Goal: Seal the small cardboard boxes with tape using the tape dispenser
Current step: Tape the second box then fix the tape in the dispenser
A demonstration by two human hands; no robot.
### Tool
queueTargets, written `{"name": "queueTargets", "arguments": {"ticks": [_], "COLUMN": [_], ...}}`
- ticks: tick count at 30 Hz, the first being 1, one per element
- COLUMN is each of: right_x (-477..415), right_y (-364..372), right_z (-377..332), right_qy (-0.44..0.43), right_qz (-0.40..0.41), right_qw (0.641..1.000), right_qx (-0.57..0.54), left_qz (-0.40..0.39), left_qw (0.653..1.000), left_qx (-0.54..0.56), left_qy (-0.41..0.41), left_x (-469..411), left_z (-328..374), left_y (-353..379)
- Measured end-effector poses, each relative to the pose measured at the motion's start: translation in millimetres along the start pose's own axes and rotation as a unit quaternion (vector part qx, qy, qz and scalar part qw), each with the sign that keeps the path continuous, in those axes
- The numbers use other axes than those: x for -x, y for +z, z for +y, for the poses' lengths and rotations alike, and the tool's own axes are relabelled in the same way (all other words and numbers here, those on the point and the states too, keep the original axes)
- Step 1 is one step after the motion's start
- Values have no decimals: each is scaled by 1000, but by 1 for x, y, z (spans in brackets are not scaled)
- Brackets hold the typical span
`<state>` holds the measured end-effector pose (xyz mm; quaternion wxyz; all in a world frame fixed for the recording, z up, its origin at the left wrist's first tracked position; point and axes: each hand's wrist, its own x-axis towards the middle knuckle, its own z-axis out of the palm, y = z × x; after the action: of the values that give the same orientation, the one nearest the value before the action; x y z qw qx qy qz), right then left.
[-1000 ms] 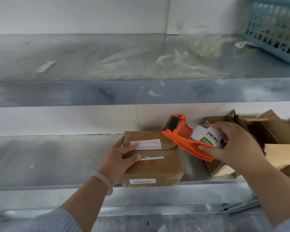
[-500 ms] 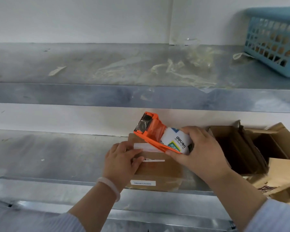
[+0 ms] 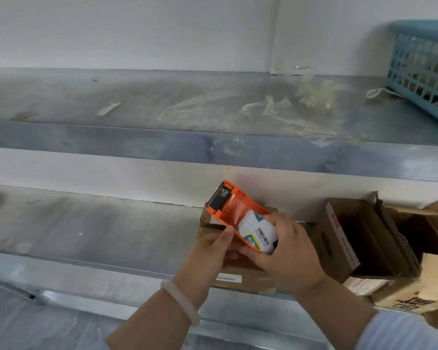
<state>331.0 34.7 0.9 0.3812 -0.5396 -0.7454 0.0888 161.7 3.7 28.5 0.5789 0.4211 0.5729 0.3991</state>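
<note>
- Box (image 3: 248, 285) sits at the lower shelf's (image 3: 111, 236) front edge, under both hands.
- Right hand (image 3: 291, 256) wraps the dispenser (image 3: 228, 208) around its roll; left hand's (image 3: 205, 258) thumb touches its orange edge, grip unclear.
- Box looks light and stiff; brace its side.

On low shelf (image 3: 99, 231): tape dispenser (image 3: 234, 213) over small box (image 3: 248, 281), open boxes (image 3: 339, 238) to its R. On top shelf (image 3: 111, 97): basket (image 3: 420, 69), R end.

An orange tape dispenser (image 3: 234, 210) tilts cutter-end up over a small brown cardboard box (image 3: 248, 276) — flaps seemingly closed — at the front of the shelf (image 3: 111, 236).
</note>
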Motion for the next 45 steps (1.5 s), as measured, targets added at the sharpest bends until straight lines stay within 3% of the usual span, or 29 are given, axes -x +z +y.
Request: {"name": "queueTargets", "arguments": {"ticks": [2,4,10,13,15,17,19,21,24,28,30,33,36,38,39,40,42,43,45], "right_x": [13,21,27,24,23,20,11,3,6,11,10,4,-1,-5,-6,-8,-11,-13,-15], "right_y": [16,23,11,-11,-21,-29,-36,-41,-47,-51,-53,-53,-57,-62,-64,-65,-66,-66,-64], "right_z": [1,3,-1,-10,-16,-25,-31,-31,-38,-43,-43,-37,-29,-21,-17,-12,-7,-4,1], "right_qy": [-70,-118,-198,-225,-148,45,277,388,361,348,343,323,329,323,316,307,292,280,245], "right_qz": [61,84,4,20,66,100,48,-70,-169,-144,-125,-112,-73,-65,-62,-61,-61,-65,-81], "right_qw": [995,989,980,974,983,970,888,766,661,538,510,526,583,613,627,640,661,667,674], "right_qx": [-20,-25,-17,-18,-92,-219,-364,-507,-636,-754,-779,-779,-739,-718,-709,-702,-689,-687,-692], "left_qz": [-45,-48,-26,-22,-38,-60,-80,-102,-126,-153,-167,-175,-189,-123,-51,27,120,141,154], "left_qw": [992,992,992,992,990,989,988,986,981,974,970,972,976,988,992,979,910,885,869], "left_qx": [109,107,120,119,129,132,129,129,136,161,173,153,92,29,-25,-117,-306,-358,-410], "left_qy": [-54,-52,-29,-30,-30,-12,14,35,48,37,21,16,54,85,114,165,254,261,229], "left_x": [8,9,9,11,11,11,11,12,13,15,17,19,21,18,13,6,-16,-28,-48], "left_z": [12,14,20,21,19,18,18,20,21,17,13,10,12,15,15,16,11,7,-3], "left_y": [7,10,7,2,-4,-10,-12,-12,-8,-1,1,1,-2,-7,-12,-18,-33,-40,-49]}}
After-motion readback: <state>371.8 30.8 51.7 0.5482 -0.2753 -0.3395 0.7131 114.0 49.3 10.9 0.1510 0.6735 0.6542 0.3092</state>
